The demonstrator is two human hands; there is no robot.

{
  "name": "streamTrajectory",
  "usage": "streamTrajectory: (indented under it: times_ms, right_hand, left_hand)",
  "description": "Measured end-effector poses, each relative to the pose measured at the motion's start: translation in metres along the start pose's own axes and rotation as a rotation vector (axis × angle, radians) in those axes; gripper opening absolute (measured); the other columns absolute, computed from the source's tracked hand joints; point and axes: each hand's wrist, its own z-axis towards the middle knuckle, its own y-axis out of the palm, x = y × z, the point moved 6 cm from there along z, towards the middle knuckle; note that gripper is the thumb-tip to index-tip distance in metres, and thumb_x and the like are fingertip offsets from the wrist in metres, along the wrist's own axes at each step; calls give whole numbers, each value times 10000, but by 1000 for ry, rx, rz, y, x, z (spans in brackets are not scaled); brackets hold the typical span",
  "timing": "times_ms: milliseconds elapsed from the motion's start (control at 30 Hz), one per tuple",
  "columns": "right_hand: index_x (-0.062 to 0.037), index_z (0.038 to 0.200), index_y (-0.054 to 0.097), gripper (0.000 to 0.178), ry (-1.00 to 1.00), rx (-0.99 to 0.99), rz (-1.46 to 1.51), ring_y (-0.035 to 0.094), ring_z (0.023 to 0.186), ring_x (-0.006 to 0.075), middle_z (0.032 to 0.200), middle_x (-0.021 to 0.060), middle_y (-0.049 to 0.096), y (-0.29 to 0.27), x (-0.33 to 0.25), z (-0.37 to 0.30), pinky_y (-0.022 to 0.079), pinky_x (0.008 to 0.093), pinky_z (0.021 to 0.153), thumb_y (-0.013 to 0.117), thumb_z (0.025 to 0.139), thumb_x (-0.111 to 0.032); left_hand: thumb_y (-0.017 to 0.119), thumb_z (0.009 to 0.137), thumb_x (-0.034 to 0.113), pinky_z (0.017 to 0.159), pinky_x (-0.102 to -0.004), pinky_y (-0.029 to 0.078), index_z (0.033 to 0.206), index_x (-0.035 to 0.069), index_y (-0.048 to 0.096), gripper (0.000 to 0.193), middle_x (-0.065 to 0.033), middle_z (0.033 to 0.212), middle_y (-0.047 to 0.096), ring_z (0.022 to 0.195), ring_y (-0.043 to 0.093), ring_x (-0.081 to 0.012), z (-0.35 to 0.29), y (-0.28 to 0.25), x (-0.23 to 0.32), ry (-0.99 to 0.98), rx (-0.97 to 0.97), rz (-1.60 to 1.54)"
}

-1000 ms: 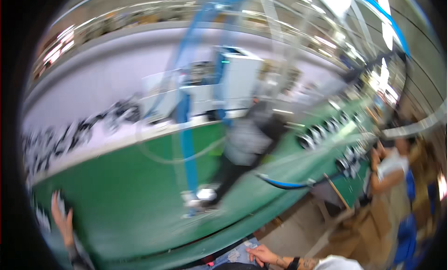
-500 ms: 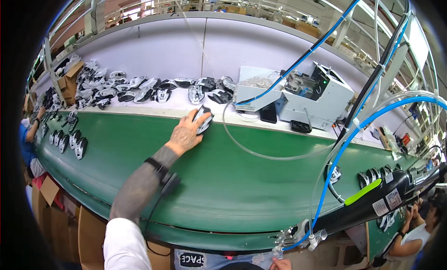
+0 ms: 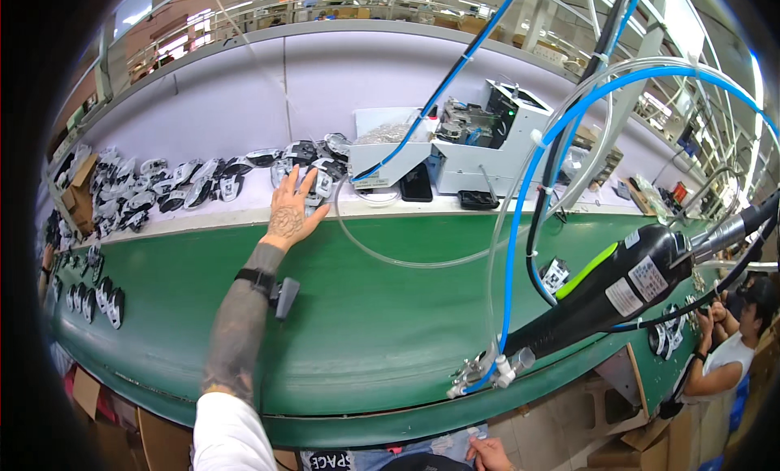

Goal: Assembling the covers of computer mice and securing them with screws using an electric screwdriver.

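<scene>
My left hand (image 3: 289, 212) reaches over the belt to the white ledge. Its fingers and thumb are around a black-and-white plastic housing (image 3: 320, 186), partly hidden by the hand. More housings (image 3: 302, 152) of the same kind lie just beyond, at the end of a long row on the ledge. Low in the picture, my right hand (image 3: 490, 453) is in front of my body. Its fingers are curled; what they hold, if anything, is too small to make out.
Housings (image 3: 104, 296) stand in rows on the green belt (image 3: 366, 325) at left. A white machine (image 3: 479, 169) and a phone (image 3: 417, 183) are on the ledge. A black tool (image 3: 626, 280) with blue hoses hangs over the belt at right. A co-worker (image 3: 727, 357) sits beyond.
My left hand has carried the housing from the belt's far edge onto the ledge. The view has swung right, so things sit further left. My right hand shows more.
</scene>
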Motion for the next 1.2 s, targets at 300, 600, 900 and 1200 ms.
streamTrajectory:
  times_ms: [300, 600, 900, 1200]
  right_hand:
    - [-13, 721, 624, 299, -74, 25, 24, 410, 312, 124, 465, 43, 514, -6, 8, -1, 298, 237, 339, 505, 928, -194]
    - [-4, 595, 610, 448, 96, -212, -85, 416, 309, 144, 386, 60, 475, -8, 8, 15, 340, 250, 343, 479, 929, -272]
    - [-69, 507, 535, 563, 233, -231, -126, 431, 307, 167, 349, 46, 427, -3, -6, 20, 397, 284, 381, 409, 956, -384]
    - [-30, 615, 589, 511, 248, -131, -76, 457, 329, 170, 375, 63, 451, -16, 23, 34, 435, 297, 426, 420, 954, -373]
  left_hand:
    - [638, 786, 502, 1071, -482, 279, 1372, 115, 382, 747, -262, 1443, 239, 1324, 249, -438, -194, -160, -78, -368, -510, 211]
    - [621, 753, 577, 1059, -437, 321, 1390, 96, 355, 841, -265, 1454, 217, 1304, 310, -428, -345, -288, -206, -1028, -493, 276]
    - [632, 805, 394, 1052, -415, 309, 1264, -66, 438, 678, -252, 1292, 463, 1230, 400, -373, -335, -309, -367, -734, 86, 748]
    - [755, 679, 410, 901, -385, 439, 1087, -21, 588, 618, -208, 1100, 598, 1047, 559, -324, -116, -160, -216, -564, -11, 177]
